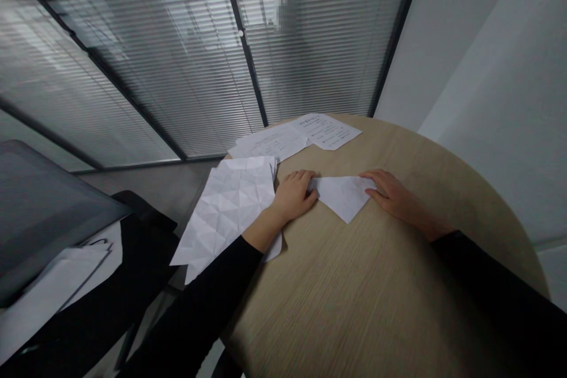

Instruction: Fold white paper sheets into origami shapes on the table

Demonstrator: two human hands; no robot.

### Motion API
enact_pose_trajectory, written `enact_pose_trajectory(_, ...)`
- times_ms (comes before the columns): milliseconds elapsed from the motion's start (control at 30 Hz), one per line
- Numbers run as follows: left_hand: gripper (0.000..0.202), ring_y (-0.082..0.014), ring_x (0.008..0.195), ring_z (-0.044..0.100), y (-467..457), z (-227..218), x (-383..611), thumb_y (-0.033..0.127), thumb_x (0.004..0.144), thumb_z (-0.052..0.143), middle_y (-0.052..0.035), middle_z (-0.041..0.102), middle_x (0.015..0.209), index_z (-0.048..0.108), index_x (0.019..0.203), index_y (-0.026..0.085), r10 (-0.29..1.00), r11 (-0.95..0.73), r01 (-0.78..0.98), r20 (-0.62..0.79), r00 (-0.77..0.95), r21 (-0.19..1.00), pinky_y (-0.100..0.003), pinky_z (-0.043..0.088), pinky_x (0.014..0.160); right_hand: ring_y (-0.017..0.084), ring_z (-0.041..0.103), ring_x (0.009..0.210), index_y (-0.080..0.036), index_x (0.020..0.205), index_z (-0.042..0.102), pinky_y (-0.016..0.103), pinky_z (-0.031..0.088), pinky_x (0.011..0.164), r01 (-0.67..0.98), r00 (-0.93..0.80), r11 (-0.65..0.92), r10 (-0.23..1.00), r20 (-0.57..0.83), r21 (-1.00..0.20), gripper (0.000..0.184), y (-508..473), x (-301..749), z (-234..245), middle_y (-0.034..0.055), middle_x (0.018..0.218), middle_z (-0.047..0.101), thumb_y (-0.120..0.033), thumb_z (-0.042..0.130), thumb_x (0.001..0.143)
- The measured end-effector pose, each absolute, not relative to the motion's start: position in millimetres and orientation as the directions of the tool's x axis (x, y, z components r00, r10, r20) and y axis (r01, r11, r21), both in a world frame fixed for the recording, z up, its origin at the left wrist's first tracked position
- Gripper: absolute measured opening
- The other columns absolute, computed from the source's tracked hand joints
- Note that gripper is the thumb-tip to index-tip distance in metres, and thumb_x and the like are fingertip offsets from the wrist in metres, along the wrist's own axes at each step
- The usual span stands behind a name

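A small folded white paper point(343, 196) lies on the round wooden table point(354, 295), pointing toward me. My left hand point(295, 194) rests on its left corner with the fingers curled over the edge. My right hand point(390, 192) lies flat on its right corner, fingers stretched along the paper. Both arms wear black sleeves.
A large creased white sheet point(225, 209) hangs over the table's left edge beside my left wrist. Printed sheets point(296, 137) lie at the far edge. A black chair with papers point(66, 283) stands at the left. Glass walls with blinds lie beyond; a white wall is at the right.
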State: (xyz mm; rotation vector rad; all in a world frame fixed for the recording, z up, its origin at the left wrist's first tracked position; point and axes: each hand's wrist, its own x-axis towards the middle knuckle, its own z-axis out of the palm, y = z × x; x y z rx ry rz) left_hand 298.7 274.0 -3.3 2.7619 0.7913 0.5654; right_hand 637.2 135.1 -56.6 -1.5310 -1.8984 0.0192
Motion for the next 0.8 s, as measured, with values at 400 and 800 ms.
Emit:
enact_pose_trajectory(400,0.047,-0.0362,0.132,0.07,275.6,-3.1,298.2,0.032,0.097,0.075,-0.0167,0.072,0.139,0.068,0.143,0.02,0.559,-0.814,0.426,0.338,0.757,0.394,-0.059,0.058,0.122,0.043,0.075,0.129,-0.032,0.146,0.07,0.073,0.06,0.117,0.86,-0.051,0.312,0.841,0.539,-0.405,0.039,133.5,636.5,-52.1,0.0141,0.133,0.078,-0.033,0.069,0.107)
enact_pose_trajectory(800,0.034,-0.034,0.116,0.074,280.7,-5.7,300.2,0.04,0.1,0.085,-0.0123,0.08,0.12,0.072,0.124,0.021,0.614,-0.761,0.441,0.311,0.725,0.476,-0.055,0.061,0.109,0.038,0.079,0.111,-0.032,0.157,0.066,0.068,0.065,0.109,0.838,0.038,0.25,0.86,0.508,-0.486,0.055,133.9,642.4,-62.1,0.015,0.137,0.081,-0.036,0.073,0.102)
